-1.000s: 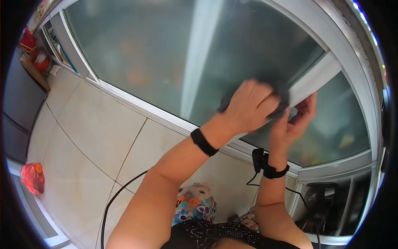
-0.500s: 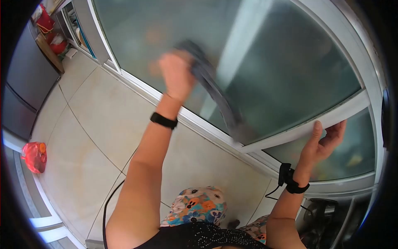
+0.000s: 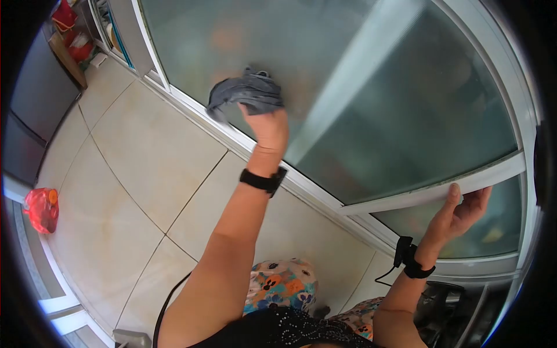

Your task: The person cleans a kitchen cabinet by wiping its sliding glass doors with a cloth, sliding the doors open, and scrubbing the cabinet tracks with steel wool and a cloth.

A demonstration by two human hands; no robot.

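Note:
My left hand [image 3: 268, 129] holds a bunched dark grey cloth [image 3: 249, 93] against the lower part of a frosted glass panel [image 3: 360, 116]. Its fingers are mostly covered by the cloth, and one end of the fabric hangs to the left, slightly blurred. On the right, my right hand [image 3: 455, 216] grips the white crossbar [image 3: 435, 184] of the panel's frame, thumb on the near side and fingers curled at its lower edge. Below that bar sits a smaller glass pane [image 3: 487, 232].
A red plastic bag [image 3: 43, 210] lies on the tiled floor [image 3: 127, 168] at the left. Grey cabinet-like doors [image 3: 43, 104] stand at the upper left, near red items [image 3: 78, 47]. Dark, shiny objects [image 3: 444, 307] are at the lower right. A thin black cable hangs from my right wrist.
The grey cloth was stretched long down to the right across the glass; now it is bunched and swung left over my left hand. My right hand stays on the crossbar.

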